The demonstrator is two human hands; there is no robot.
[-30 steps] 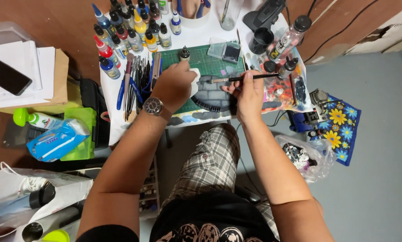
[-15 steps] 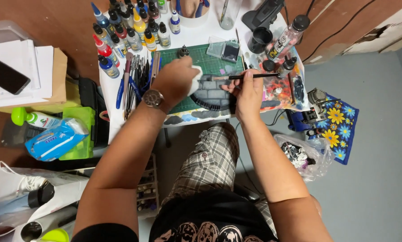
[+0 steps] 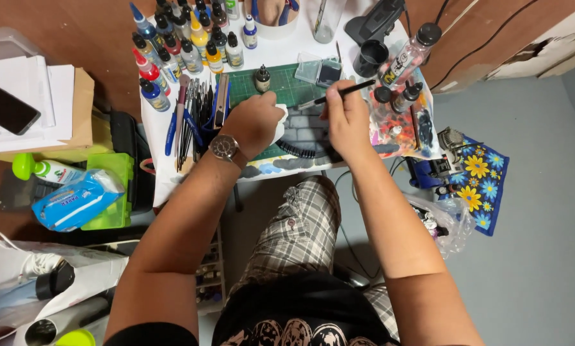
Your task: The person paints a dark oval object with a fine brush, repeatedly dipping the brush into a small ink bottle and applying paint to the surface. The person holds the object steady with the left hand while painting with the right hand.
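Reaching forward, left hand closes around a white piece; right hand pinches a brush over the crowded table, bottles lining its far edge.

We see a matt green cutting mat, glossy plastic paint bottles, a shiny metal wristwatch, smooth white paper sheets, woven checked cloth shorts.

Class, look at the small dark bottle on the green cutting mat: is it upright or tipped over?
Upright: the small dark bottle stands on its base, cap showing from above.
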